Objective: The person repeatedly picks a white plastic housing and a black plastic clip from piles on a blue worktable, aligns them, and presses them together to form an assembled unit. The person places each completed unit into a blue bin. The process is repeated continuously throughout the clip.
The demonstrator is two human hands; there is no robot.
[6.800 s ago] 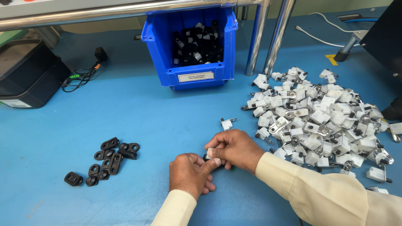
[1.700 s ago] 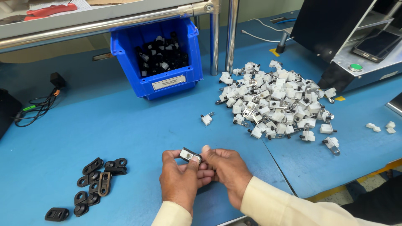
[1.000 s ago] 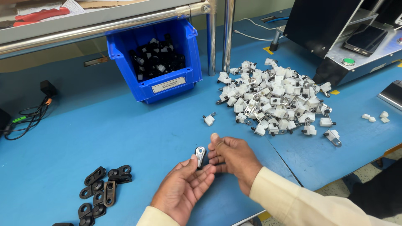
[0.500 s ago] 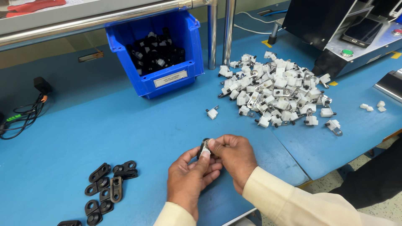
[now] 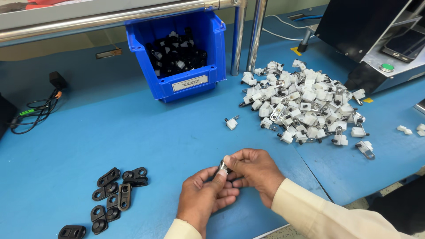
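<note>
1. Blue table surface (image 5: 133, 132) fills the view, with metal poles (image 5: 256, 33) standing near its far edge.
2. Both hands meet near the front edge. The left hand (image 5: 206, 199) and the right hand (image 5: 254, 170) are closed together on one small black and metal part (image 5: 222, 167), pinched between the fingertips.
3. A blue plastic bin (image 5: 177, 48) stands at the far edge, full of black and white parts. On its front wall is a small white rectangular label (image 5: 190, 82).
4. A big pile of white parts (image 5: 301, 106) lies toward the right edge, well apart from the hands. One single white part (image 5: 231, 122) lies just left of the pile.
5. Some flat black links (image 5: 115, 190) lie near the front left corner.
6. A black machine (image 5: 372, 35) with a green round button (image 5: 387, 67) stands in the far right corner, with yellow marks on the table just beside its base.
7. Black cables (image 5: 40, 108) lie at the left edge.
</note>
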